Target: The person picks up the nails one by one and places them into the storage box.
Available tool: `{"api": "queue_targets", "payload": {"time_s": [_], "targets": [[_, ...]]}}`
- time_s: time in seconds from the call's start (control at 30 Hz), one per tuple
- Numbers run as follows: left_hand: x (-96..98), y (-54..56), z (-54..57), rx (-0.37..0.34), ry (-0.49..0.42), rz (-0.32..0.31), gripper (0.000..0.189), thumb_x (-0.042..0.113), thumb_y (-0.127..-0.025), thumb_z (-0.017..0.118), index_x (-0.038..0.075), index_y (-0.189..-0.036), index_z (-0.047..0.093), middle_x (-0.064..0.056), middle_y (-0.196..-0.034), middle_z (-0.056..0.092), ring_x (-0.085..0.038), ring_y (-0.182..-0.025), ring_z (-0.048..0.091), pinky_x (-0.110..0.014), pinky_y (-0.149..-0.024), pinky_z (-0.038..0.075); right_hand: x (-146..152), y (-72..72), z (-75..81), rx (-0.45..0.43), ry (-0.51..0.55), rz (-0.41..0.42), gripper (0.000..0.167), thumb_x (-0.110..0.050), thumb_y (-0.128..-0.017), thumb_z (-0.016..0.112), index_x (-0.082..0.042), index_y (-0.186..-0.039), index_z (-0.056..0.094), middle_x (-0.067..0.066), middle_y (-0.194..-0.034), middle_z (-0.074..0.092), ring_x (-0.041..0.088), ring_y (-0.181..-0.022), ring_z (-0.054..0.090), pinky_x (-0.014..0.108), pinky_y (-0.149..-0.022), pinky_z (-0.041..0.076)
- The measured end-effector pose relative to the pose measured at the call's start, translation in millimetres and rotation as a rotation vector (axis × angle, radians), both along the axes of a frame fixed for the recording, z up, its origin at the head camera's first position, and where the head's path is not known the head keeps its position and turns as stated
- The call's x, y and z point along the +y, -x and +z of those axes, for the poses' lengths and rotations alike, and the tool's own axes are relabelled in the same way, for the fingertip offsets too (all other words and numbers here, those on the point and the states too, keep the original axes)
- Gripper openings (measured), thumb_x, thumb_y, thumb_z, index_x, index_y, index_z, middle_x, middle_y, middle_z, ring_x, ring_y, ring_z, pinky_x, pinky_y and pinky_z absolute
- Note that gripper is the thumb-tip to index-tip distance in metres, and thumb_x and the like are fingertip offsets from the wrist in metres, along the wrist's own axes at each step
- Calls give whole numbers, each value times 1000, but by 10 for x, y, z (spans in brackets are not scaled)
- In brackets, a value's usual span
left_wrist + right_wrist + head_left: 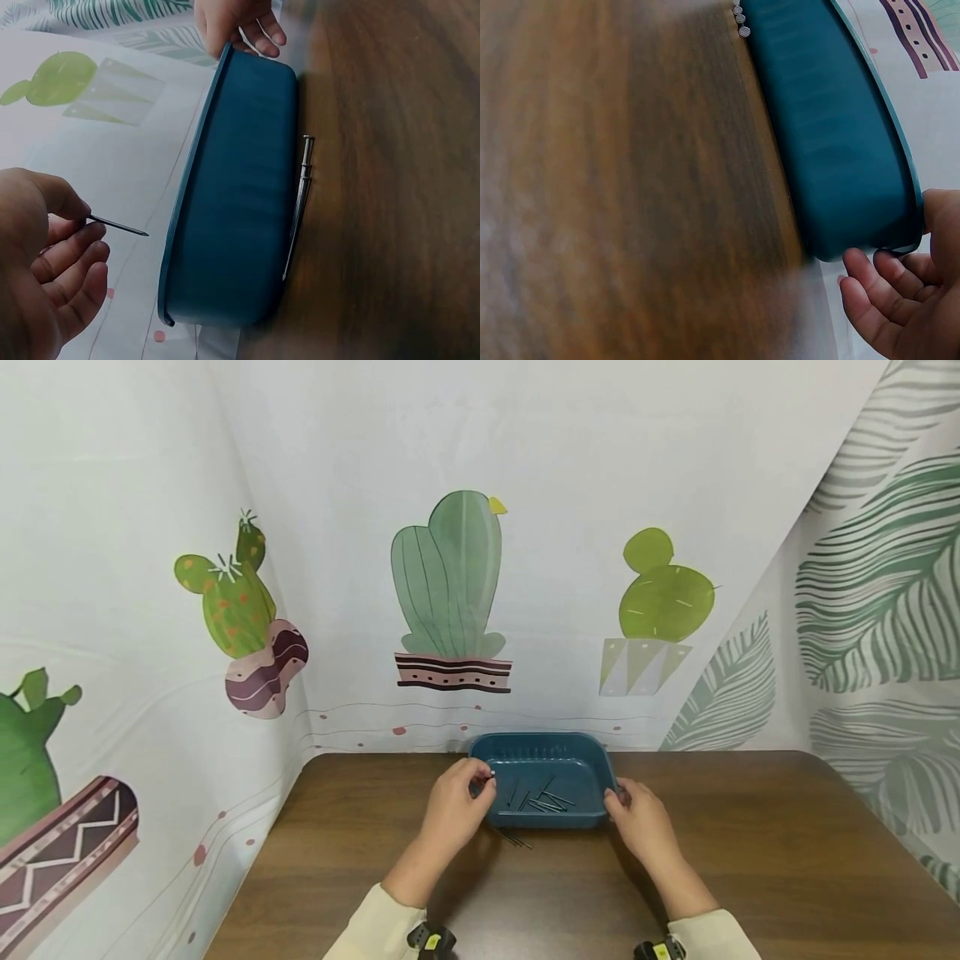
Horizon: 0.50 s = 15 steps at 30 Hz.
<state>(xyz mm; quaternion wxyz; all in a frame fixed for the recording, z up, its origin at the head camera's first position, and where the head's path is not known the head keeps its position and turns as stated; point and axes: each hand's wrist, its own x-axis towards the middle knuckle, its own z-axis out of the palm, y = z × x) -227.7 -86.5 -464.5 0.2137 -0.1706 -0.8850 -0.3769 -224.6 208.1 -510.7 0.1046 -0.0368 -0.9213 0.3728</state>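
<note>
My left hand (453, 802) pinches a dark metal nail (120, 225) between thumb and forefinger, above the left side of a blue plastic tray (547, 820). The nail's point faces away from the fingertips in the left wrist view. At the tray's right end, my right hand (643, 818) grips the rim, thumb at the edge and fingers outside, as the right wrist view also shows. Inside the tray lie several loose nails (551, 805), pointing in different directions. A few more nails (301, 195) lie side by side on the table against the front of the tray.
The brown wooden table (570, 893) carries the tray near its back edge. Behind it hangs a white cloth (555, 568) printed with cacti and leaves. A dark band (431, 937) sits at the left wrist, over a cream sleeve.
</note>
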Motion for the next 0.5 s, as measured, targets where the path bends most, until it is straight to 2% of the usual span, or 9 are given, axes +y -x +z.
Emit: {"api": "queue_targets", "payload": {"time_s": [0.2, 0.5], "targets": [[14, 52, 5, -18, 26, 14, 6, 16, -92, 72, 15, -96, 68, 4, -90, 66, -8, -80, 61, -22, -69, 53, 5, -5, 5, -10, 3, 1, 40, -19, -99, 59, 9, -126, 61, 16, -93, 62, 20, -77, 67, 34, -71, 53], [29, 108, 22, -15, 10, 42, 5, 17, -91, 71, 14, -95, 69, 3, -89, 66, -9, -80, 62, -23, -70, 53, 2, -7, 5, -13, 9, 5, 39, -19, -99, 60, 9, -125, 61, 16, -93, 63, 20, -77, 68, 33, -70, 53]]}}
